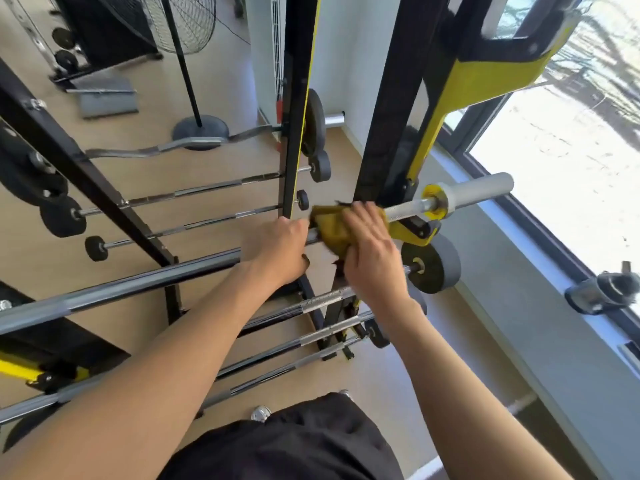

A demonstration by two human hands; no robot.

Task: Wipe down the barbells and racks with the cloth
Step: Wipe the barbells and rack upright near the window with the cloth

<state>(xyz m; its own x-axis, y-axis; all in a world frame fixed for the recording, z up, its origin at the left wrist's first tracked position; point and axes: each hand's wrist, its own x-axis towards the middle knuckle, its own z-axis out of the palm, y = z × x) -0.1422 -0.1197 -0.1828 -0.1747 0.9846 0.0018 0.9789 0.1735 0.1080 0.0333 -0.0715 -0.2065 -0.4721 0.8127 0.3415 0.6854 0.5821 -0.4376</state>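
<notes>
The left hand [277, 247] is wrapped tight around a long shiny silver metal barbell [138, 285]. Just beside it, the right hand [370, 254] lies on top of a yellow-brown cloth [329, 230]. The cloth is folded over the same bar, and a bit of it hangs down below. The right fingers seem to bend over the cloth and hold it, but the thumb is hidden. The bar sits on a yellow hook [415, 233] of a tall black and yellow metal rack [391, 133]. Behind the hands are thin barbells with small black round weights [207, 188]. A big window [571, 150] is on the right.
</notes>
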